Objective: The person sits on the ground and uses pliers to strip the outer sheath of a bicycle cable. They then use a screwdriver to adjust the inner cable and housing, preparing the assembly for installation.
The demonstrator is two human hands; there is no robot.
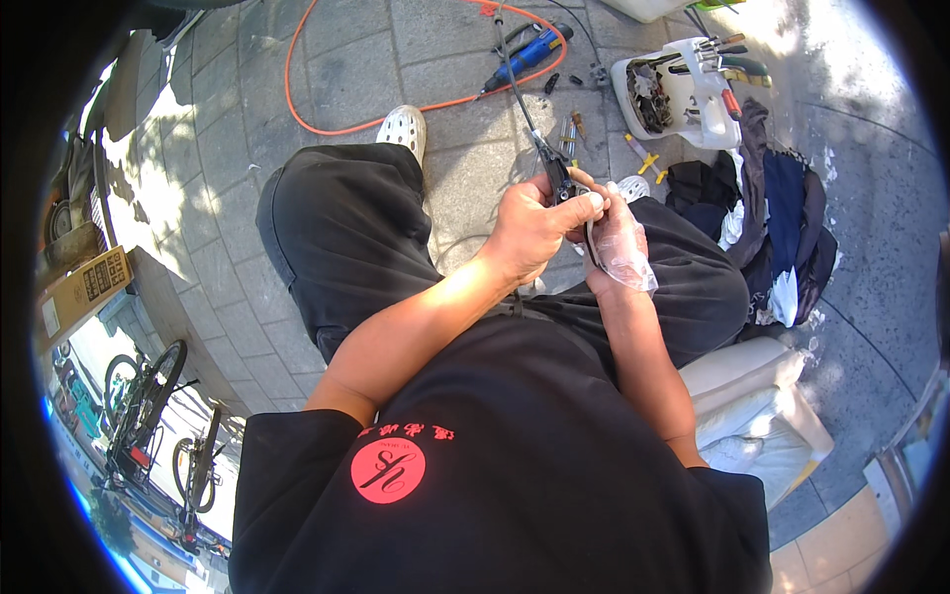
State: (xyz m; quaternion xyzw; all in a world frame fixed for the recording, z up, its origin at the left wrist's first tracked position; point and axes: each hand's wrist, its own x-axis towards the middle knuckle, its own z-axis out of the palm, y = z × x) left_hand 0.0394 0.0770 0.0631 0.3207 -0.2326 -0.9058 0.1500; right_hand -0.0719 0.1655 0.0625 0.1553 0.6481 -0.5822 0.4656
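Observation:
My left hand [528, 226] is closed around the lower end of a black mechanical part [555, 167], with its thumb pressed on the near side. From the far end of this part, a dark rod or cable [512, 74] runs up towards the top of the view. My right hand [614, 230] meets the left at the part's near end, fingertips together there. A curved dark strip or lever [591, 241] hangs down beside the right palm. Clear plastic film [627, 256] wraps part of the right hand. What lies between the fingertips is partly hidden.
A blue power tool [528, 56] and an orange hose [293, 89] lie on the paving. At upper right, a cut white plastic container [712, 122] holds hand tools and small parts. Screwdrivers [577, 126] lie ahead; dark cloths [787, 193] lie at right. Bicycles [152, 401] stand at far left.

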